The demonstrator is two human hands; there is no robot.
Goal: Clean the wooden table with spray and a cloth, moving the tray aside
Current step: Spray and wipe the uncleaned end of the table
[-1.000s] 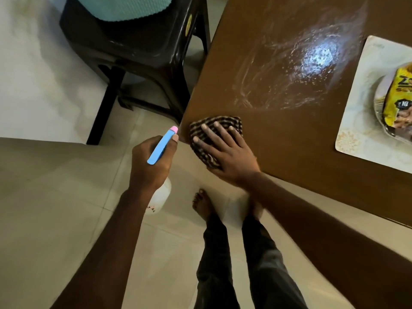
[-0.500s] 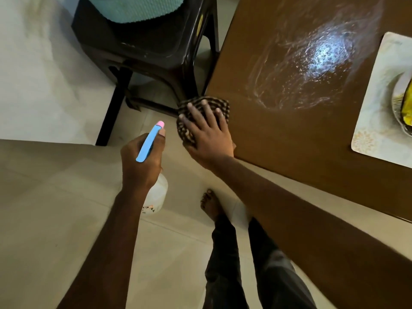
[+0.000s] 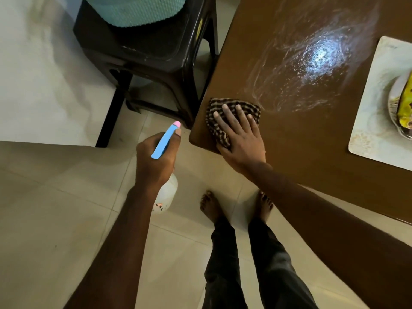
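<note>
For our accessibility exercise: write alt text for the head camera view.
A person's right hand presses a checked cloth flat on the corner of a wet-streaked wooden table; the left hand holds a spray bottle over the floor. A tray sits at right.

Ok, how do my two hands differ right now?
The left hand is curled round the spray bottle over the floor; the right hand lies flat, fingers straight, on the cloth at the table corner. The left is off the table; the right rests on it. Each has a cleaning tool.
</note>
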